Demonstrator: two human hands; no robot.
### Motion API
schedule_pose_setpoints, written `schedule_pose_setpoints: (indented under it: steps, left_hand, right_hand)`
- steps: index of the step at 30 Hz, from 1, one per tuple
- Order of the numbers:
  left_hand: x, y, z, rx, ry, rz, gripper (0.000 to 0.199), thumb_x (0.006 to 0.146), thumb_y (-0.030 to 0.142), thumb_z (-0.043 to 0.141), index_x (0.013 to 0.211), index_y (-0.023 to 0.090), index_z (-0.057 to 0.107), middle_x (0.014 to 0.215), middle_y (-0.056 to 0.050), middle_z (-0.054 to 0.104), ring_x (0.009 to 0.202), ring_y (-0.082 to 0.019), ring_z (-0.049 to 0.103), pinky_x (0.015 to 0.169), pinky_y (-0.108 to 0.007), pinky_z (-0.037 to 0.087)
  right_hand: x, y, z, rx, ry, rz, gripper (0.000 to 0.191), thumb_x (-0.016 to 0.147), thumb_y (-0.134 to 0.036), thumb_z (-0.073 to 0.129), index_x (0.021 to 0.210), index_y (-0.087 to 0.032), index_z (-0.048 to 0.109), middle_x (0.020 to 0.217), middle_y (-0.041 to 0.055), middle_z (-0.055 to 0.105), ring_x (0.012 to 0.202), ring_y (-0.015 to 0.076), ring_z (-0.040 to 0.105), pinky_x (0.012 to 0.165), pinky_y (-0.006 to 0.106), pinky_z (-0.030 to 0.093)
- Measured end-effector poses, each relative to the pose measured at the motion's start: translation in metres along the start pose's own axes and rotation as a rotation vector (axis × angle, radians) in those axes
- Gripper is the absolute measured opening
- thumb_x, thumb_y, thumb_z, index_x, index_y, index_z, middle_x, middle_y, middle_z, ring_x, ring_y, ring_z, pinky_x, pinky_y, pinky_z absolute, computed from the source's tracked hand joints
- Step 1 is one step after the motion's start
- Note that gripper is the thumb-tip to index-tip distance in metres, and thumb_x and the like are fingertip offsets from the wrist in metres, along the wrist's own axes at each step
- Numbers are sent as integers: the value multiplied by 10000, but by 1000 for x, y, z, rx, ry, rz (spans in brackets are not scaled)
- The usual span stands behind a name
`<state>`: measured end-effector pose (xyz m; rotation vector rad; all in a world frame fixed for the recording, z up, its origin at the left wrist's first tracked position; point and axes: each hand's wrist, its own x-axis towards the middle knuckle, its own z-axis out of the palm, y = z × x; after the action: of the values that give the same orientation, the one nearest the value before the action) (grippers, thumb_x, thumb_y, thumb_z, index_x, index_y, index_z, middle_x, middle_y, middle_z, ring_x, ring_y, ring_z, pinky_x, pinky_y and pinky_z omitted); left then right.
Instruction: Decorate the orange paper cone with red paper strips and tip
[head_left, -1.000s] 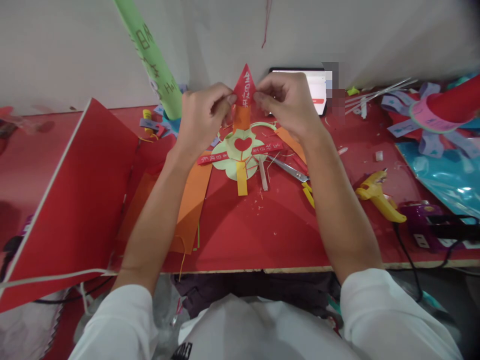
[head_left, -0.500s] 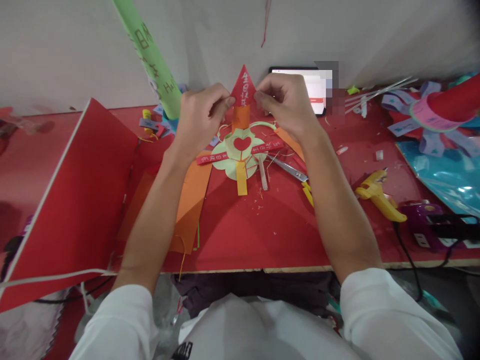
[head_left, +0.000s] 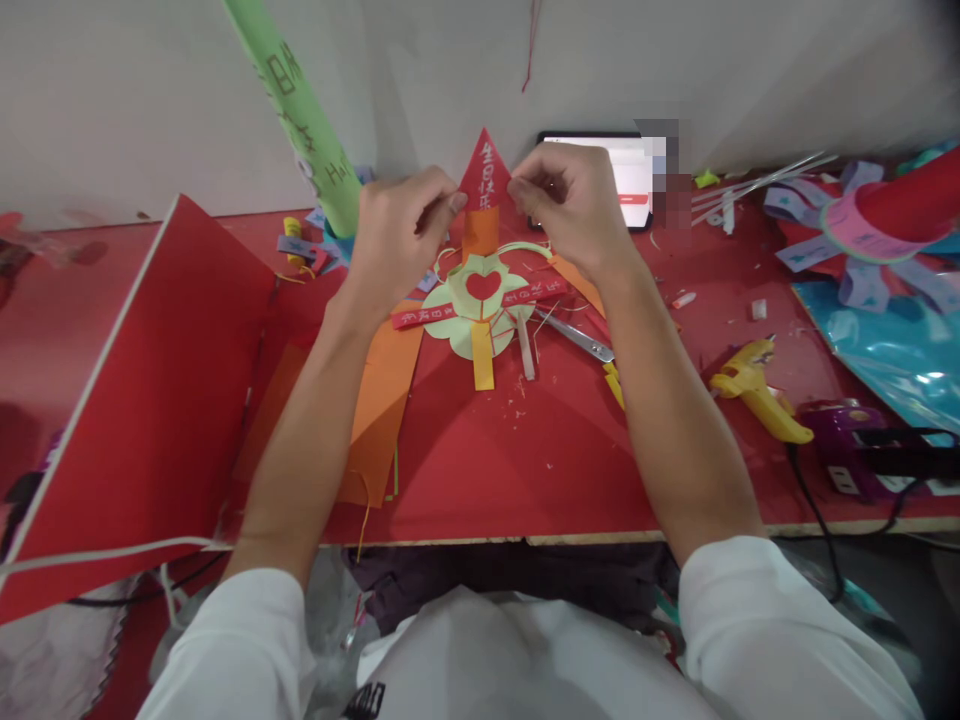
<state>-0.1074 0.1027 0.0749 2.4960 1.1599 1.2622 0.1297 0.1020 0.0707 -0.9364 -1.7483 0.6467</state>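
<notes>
A red paper cone point(head_left: 485, 175) with white writing stands point up on an orange paper tube point(head_left: 481, 232). My left hand point(head_left: 412, 225) pinches its lower left edge between thumb and finger. My right hand point(head_left: 566, 200) pinches the opposite edge the same way. Below the tube is a pale green paper flower point(head_left: 457, 335) with a red heart point(head_left: 484, 285) on its middle piece. Red lettered paper strips point(head_left: 421, 316) stick out to its sides, and a yellow paper strip point(head_left: 484, 360) hangs toward me.
Scissors point(head_left: 577, 338) with yellow handles lie beside my right forearm. A yellow glue gun point(head_left: 761, 390) with a black cord rests at the right. Orange paper point(head_left: 382, 410) lies under my left forearm, near an upright red board point(head_left: 165, 400). A tablet point(head_left: 630, 185) leans on the wall.
The cone has shifted very slightly left, and its writing now shows more fully. Both hands keep their pinch on it; the rest is unchanged.
</notes>
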Motion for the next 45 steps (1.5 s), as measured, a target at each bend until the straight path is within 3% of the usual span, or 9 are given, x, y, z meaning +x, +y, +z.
schedule_pose_setpoints:
  steps: [6, 19, 25, 35, 38, 42, 45]
  left_hand:
    - [-1, -7, 2, -50, 14, 35, 266, 1002, 578, 604, 827, 407, 708, 615, 24, 586, 583, -214, 432, 642, -427, 369]
    - [0, -5, 0, -23, -4, -8, 288, 1006, 434, 585, 743, 320, 618, 619, 18, 592, 572, -194, 475, 645, -420, 376]
    - [0, -9, 0, -67, -30, -18, 291, 1004, 522, 611, 761, 364, 638, 587, 39, 606, 556, -205, 490, 648, -433, 393]
    - [-1, -2, 0, -69, 34, 27, 369, 1040, 519, 598, 734, 317, 632, 569, 43, 602, 527, -170, 493, 591, -394, 376]
    - [-1, -3, 1, -64, 42, 43, 356, 1049, 471, 596, 739, 298, 630, 570, 39, 601, 524, -162, 495, 593, -390, 376]
    - [-1, -7, 1, -59, 33, 44, 337, 1038, 426, 617, 735, 280, 619, 561, 48, 593, 521, -136, 479, 587, -369, 376]
    - [-2, -5, 0, -45, 31, 38, 324, 1046, 403, 595, 749, 276, 627, 567, 45, 594, 519, -137, 485, 584, -361, 378]
  right_hand:
    - [0, 3, 0, 38, -2, 78, 335, 764, -673, 842, 731, -393, 661, 720, 1, 663, 814, 278, 577, 679, 420, 458]
    - [-1, -1, 0, 27, -17, 48, 303, 848, -606, 810, 735, -369, 659, 752, 2, 681, 811, 262, 572, 712, 420, 445]
    - [-1, -2, 0, 32, -20, 61, 313, 835, -616, 821, 737, -372, 652, 763, 3, 690, 834, 271, 594, 703, 427, 452]
    - [-3, -4, -1, 15, -25, 42, 297, 832, -624, 813, 728, -387, 666, 765, -7, 698, 813, 266, 587, 726, 443, 440]
    - [-3, -3, 0, 9, -27, 30, 308, 872, -643, 772, 743, -383, 670, 765, -11, 690, 796, 249, 561, 736, 435, 439]
    - [-2, -1, 0, 81, -61, 82, 361, 779, -688, 846, 757, -384, 653, 719, 5, 671, 886, 277, 578, 724, 431, 443]
    - [-2, -3, 0, 41, -48, 78, 367, 802, -706, 813, 744, -384, 645, 718, 15, 666, 876, 286, 594, 697, 439, 451]
